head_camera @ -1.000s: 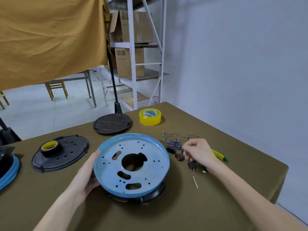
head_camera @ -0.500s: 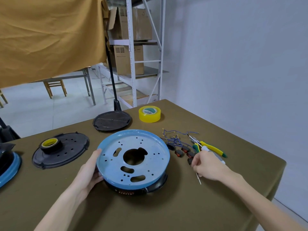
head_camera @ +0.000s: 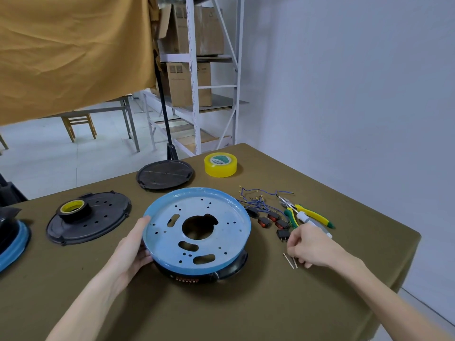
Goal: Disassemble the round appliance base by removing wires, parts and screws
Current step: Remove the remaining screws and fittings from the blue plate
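Observation:
The round appliance base (head_camera: 197, 232) sits mid-table, a pale blue perforated metal plate on a black plastic body. My left hand (head_camera: 131, 252) grips its left rim, thumb on the edge and fingers underneath. My right hand (head_camera: 311, 246) hovers right of the base with fingers loosely bent, the tips just above two long screws (head_camera: 290, 260) lying side by side on the cloth. Removed blue wires (head_camera: 258, 196) and several small black and red switches (head_camera: 273, 221) lie beyond that hand.
Yellow-green pliers (head_camera: 310, 214) and a white-handled screwdriver (head_camera: 307, 220) lie at the right. A yellow tape roll (head_camera: 220, 164) and a black round cover (head_camera: 165, 174) sit at the back. A black disc (head_camera: 98, 217) carrying tape lies left; another blue-rimmed part (head_camera: 14, 239) is at the far left.
My right hand moved from the wires toward me, down to the screws. Two screws now lie together where one lay before. My left hand stayed on the rim.

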